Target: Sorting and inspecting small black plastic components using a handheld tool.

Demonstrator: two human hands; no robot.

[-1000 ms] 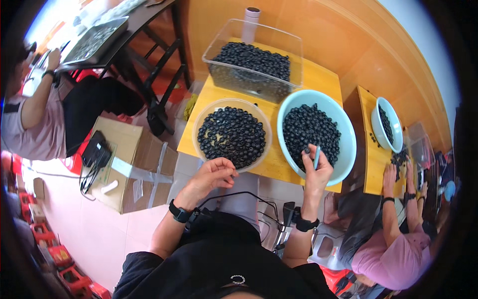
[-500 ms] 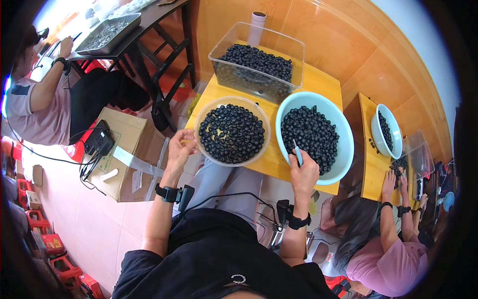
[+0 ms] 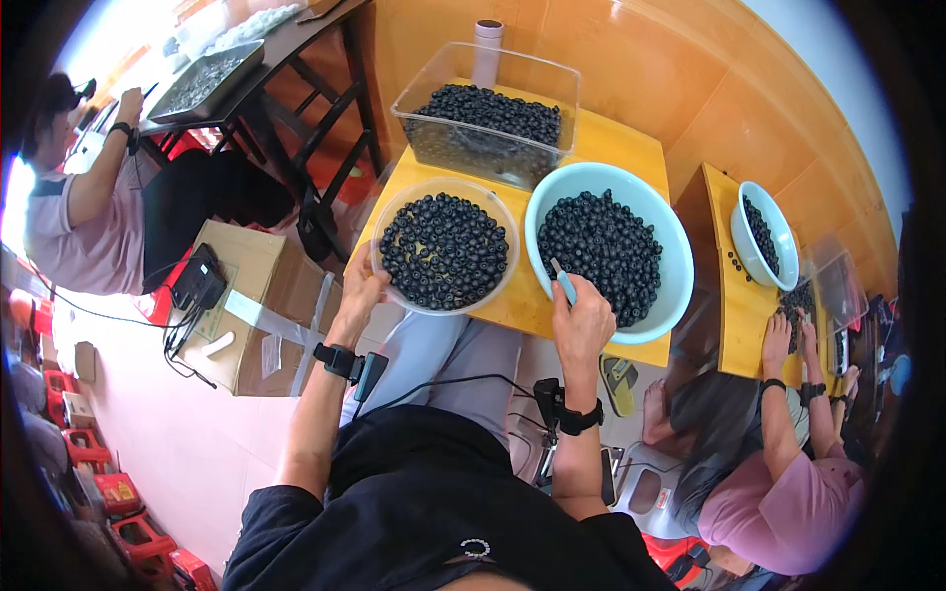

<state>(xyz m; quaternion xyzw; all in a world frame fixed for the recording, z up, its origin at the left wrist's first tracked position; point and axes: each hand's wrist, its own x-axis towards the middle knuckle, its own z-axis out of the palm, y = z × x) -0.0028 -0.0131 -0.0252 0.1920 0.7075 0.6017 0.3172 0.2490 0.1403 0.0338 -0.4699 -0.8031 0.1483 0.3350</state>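
Note:
At the left rim of a clear round bowl (image 3: 515,239) is my left hand (image 3: 363,288), its fingers closed on the rim. Small black round pieces (image 3: 443,251), some showing a hole, fill much of this bowl. My right hand (image 3: 585,320) holds a small tool with a light-blue handle (image 3: 567,288) and a short metal tip. The tool is over the near left rim of a pale blue basin (image 3: 675,261). A heap of similar black pieces (image 3: 601,251) lies in the basin. Whether the tip touches any piece, I cannot tell.
A clear rectangular bin (image 3: 483,163) of black pieces stands at the back of the yellow table (image 3: 621,138), with a pink flask (image 3: 487,54) behind it. A cardboard box (image 3: 261,320) stands at left. Co-workers sit at left (image 3: 99,217) and right (image 3: 778,502).
My left hand has closed on the clear bowl's rim. My right hand and the tool have shifted slightly left. The whole view has moved a little.

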